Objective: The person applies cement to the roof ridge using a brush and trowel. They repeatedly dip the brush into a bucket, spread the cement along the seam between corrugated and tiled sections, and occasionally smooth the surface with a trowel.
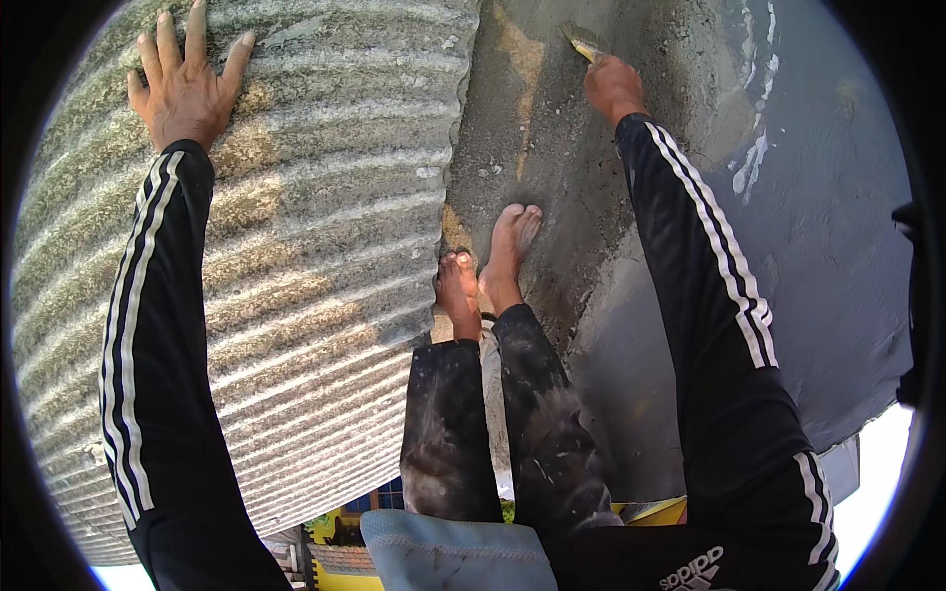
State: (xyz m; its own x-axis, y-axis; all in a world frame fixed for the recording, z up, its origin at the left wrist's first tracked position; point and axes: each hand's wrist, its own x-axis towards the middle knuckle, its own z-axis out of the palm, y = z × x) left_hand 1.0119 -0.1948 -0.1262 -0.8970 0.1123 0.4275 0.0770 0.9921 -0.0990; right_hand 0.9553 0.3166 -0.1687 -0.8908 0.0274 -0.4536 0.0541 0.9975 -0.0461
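My left hand [187, 97] lies flat with its fingers spread on a weathered corrugated roof sheet [325, 167]. On the other side, my right hand [615, 87] is closed around a small hand tool [585, 45] with a pale yellow edge. Whether it is a brush or a scraper I cannot make out. The tool is over a rough, dark grey cement channel [562, 128] that runs beside the sheet's edge. Both sleeves are black with white stripes.
My bare feet [506, 246] stand in the channel, close to the roof sheet's edge. A smooth grey sloping wall [808, 266] with white drips rises at the right. Between and below my legs, yellow and blue parts of a building show far down. A light blue cloth [458, 552] hangs near my waist.
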